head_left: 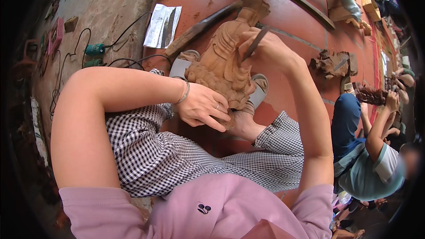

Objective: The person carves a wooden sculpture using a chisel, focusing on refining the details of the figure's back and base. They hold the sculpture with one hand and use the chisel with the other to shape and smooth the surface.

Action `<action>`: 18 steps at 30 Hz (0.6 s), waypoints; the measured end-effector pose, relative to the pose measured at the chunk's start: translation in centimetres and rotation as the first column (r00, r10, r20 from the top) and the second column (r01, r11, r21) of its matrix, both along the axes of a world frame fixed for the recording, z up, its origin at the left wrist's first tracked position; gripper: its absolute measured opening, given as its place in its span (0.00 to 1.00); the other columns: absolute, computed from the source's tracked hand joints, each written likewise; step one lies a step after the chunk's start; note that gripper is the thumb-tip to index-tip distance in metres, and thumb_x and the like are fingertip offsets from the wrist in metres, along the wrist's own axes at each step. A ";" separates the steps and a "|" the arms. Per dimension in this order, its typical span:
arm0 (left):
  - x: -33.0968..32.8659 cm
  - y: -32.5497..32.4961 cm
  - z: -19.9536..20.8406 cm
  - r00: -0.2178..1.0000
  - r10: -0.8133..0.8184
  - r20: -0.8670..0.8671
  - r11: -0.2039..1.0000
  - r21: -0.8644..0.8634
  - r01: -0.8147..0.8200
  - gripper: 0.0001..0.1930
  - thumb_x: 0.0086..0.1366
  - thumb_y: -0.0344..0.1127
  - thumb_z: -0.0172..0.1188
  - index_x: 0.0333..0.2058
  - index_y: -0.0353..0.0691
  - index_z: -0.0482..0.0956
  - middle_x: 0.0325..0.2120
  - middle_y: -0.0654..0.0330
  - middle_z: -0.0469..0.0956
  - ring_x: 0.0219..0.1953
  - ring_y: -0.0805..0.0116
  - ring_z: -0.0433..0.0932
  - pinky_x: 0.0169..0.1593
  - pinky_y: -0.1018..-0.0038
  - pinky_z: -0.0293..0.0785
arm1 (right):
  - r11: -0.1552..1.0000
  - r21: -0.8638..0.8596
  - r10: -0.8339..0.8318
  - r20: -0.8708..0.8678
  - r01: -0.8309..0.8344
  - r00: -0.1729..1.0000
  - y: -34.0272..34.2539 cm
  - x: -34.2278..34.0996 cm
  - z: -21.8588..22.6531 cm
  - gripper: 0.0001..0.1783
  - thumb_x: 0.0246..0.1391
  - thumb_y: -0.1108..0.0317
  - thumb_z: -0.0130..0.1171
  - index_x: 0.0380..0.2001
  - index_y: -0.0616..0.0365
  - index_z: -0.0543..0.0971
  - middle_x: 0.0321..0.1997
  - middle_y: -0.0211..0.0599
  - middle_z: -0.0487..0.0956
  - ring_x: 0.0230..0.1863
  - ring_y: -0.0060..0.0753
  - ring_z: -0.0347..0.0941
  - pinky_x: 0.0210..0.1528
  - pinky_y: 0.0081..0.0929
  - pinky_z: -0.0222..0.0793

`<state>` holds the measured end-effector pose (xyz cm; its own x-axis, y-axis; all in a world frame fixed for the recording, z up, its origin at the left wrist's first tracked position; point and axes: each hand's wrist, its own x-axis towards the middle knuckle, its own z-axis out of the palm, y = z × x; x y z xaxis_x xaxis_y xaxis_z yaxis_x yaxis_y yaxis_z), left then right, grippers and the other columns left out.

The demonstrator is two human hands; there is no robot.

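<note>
A carved brown wooden statue [219,53] leans away from me between my feet, with a draped figure above a knobbly base. My left hand [203,106] holds the near end of that base, its fingers bent over the edge; the fingertips are partly hidden. In my right hand [270,51] is a dark flat strip [256,43], pinched and held against the right side of the figure. Whether the strip is a blade or a folded abrasive I cannot tell.
A long wooden bar [195,33] lies left of the statue, near a paper sheet [163,26]. Green power tools [94,49] with black cords are further left. A dark bar [312,11] and a rough carved piece [332,64] lie right. A co-worker [372,163] sits at far right.
</note>
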<state>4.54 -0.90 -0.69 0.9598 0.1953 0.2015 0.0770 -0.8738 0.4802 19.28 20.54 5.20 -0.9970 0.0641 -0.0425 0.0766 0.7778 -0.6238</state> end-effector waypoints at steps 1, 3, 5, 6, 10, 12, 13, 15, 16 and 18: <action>-0.1 0.0 0.0 1.000 0.000 0.008 1.000 0.001 0.000 0.33 0.58 0.37 0.58 0.64 0.44 0.67 0.61 0.43 0.71 0.59 0.50 0.75 0.69 0.57 0.61 | 0.996 -0.060 -0.056 0.082 0.061 0.995 0.1 -0.3 0.1 0.08 0.37 0.70 0.70 0.26 0.54 0.84 0.36 0.32 0.81 0.42 0.39 0.75 0.45 0.34 0.72; -0.2 0.0 -0.1 1.000 0.007 0.027 1.000 0.003 -0.007 0.33 0.58 0.37 0.58 0.64 0.44 0.67 0.61 0.43 0.72 0.59 0.51 0.75 0.69 0.57 0.62 | 0.995 -0.056 -0.079 0.083 0.084 0.993 0.5 -0.8 0.1 0.08 0.35 0.69 0.69 0.25 0.53 0.84 0.36 0.31 0.81 0.42 0.39 0.76 0.45 0.34 0.72; -0.2 -0.1 -0.3 0.999 0.020 0.047 1.000 0.006 -0.020 0.33 0.57 0.36 0.58 0.64 0.44 0.67 0.61 0.43 0.72 0.58 0.51 0.75 0.69 0.58 0.62 | 0.999 0.012 -0.045 0.008 0.045 0.999 0.2 -0.7 -0.1 0.08 0.35 0.69 0.69 0.25 0.54 0.84 0.35 0.32 0.81 0.40 0.39 0.76 0.44 0.34 0.71; -0.1 -0.1 -0.2 0.999 0.017 0.034 1.000 0.003 -0.017 0.33 0.57 0.36 0.58 0.64 0.44 0.67 0.60 0.43 0.72 0.58 0.51 0.75 0.68 0.58 0.62 | 0.996 0.086 0.005 -0.056 0.000 0.998 -0.2 -0.2 -0.3 0.08 0.35 0.68 0.69 0.25 0.54 0.84 0.34 0.33 0.81 0.39 0.40 0.76 0.42 0.34 0.72; -0.2 0.0 0.2 1.000 0.013 0.018 1.000 -0.001 -0.013 0.33 0.57 0.36 0.58 0.64 0.44 0.68 0.60 0.43 0.72 0.58 0.51 0.75 0.68 0.57 0.62 | 0.994 0.102 -0.038 -0.005 0.038 0.999 -0.3 -1.2 0.6 0.08 0.38 0.68 0.69 0.25 0.54 0.84 0.32 0.34 0.82 0.39 0.39 0.76 0.41 0.34 0.71; -0.1 0.0 0.2 1.000 0.016 0.024 1.000 0.001 -0.016 0.33 0.57 0.36 0.58 0.64 0.44 0.68 0.60 0.43 0.72 0.58 0.52 0.75 0.68 0.57 0.62 | 0.996 0.076 -0.064 0.141 0.054 0.988 0.3 -1.5 0.7 0.07 0.38 0.68 0.69 0.25 0.54 0.83 0.33 0.33 0.82 0.39 0.39 0.76 0.41 0.33 0.71; -0.1 -0.1 0.1 1.000 0.018 0.025 1.000 0.002 -0.018 0.33 0.57 0.36 0.58 0.64 0.44 0.68 0.60 0.43 0.72 0.58 0.52 0.76 0.68 0.57 0.62 | 0.998 0.066 -0.029 0.076 0.024 0.997 0.4 -1.1 0.2 0.07 0.39 0.68 0.70 0.25 0.55 0.83 0.31 0.33 0.81 0.37 0.39 0.76 0.40 0.34 0.71; -0.1 -0.1 0.1 1.000 0.021 0.019 1.000 0.001 -0.021 0.33 0.57 0.36 0.58 0.64 0.45 0.68 0.60 0.44 0.72 0.58 0.52 0.76 0.68 0.57 0.62 | 0.998 0.050 0.046 -0.056 -0.043 0.997 0.1 -0.4 -0.6 0.08 0.41 0.68 0.70 0.26 0.57 0.83 0.28 0.35 0.81 0.34 0.41 0.76 0.37 0.35 0.71; -0.1 -0.1 0.2 1.000 0.021 0.012 1.000 0.000 -0.021 0.33 0.57 0.36 0.58 0.64 0.45 0.68 0.60 0.44 0.72 0.58 0.52 0.76 0.68 0.57 0.62 | 0.996 0.081 0.039 -0.094 -0.031 0.995 -0.2 -0.4 -0.5 0.08 0.41 0.68 0.70 0.27 0.57 0.83 0.28 0.35 0.81 0.34 0.41 0.77 0.37 0.35 0.71; -0.1 -0.1 0.1 1.000 0.018 0.016 1.000 -0.001 -0.018 0.33 0.57 0.36 0.58 0.64 0.45 0.68 0.60 0.44 0.72 0.58 0.52 0.76 0.68 0.57 0.62 | 0.990 0.140 0.020 -0.168 0.004 0.986 -0.8 -0.5 0.1 0.08 0.41 0.69 0.70 0.27 0.57 0.83 0.29 0.36 0.81 0.34 0.42 0.77 0.38 0.35 0.72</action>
